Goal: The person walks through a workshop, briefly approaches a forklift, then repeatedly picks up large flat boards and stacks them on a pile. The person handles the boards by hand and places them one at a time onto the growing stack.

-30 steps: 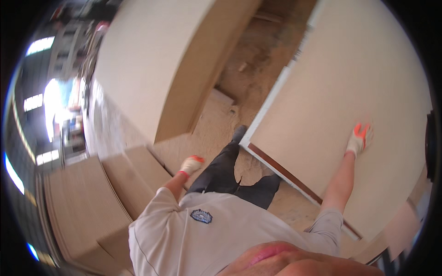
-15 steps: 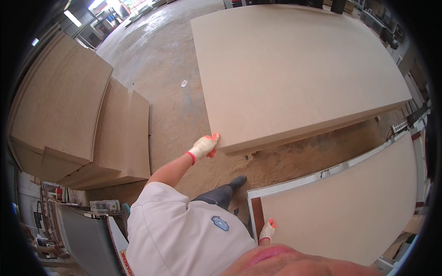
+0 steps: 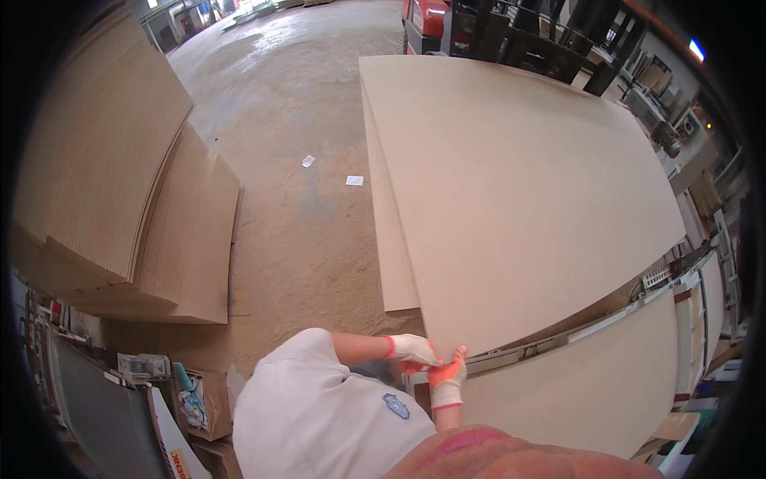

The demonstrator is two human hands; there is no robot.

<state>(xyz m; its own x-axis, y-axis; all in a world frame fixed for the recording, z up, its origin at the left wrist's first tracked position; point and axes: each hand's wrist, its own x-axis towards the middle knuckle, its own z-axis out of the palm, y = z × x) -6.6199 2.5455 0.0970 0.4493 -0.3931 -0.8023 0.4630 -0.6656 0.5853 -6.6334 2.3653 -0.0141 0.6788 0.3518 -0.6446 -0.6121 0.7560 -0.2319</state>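
A large pale wooden board (image 3: 527, 199) lies askew on a stack of boards (image 3: 391, 255), its near corner drawn toward me. At that corner my left hand (image 3: 414, 351), in a white and orange work glove, has its fingers closed on the edge. Right beside it, my right hand (image 3: 449, 378), gloved alike, grips the same corner with the thumb on top. The fingers beneath the sheet are partly hidden. Below the overhanging edge another pale board (image 3: 574, 375) lies on a light-framed machine table to my right.
Tall stacks of boards (image 3: 179, 231) stand on the left. A red and black forklift (image 3: 427, 20) is behind the far edge. A cardboard box (image 3: 211, 403) with crumpled wrapping sits at lower left. Paper scraps (image 3: 354, 180) lie on the dusty floor (image 3: 287, 231).
The top board has slid toward me and turned, uncovering a strip of the stack. My left hand has come nearer with its corner; my right hand has left the table and joined it.
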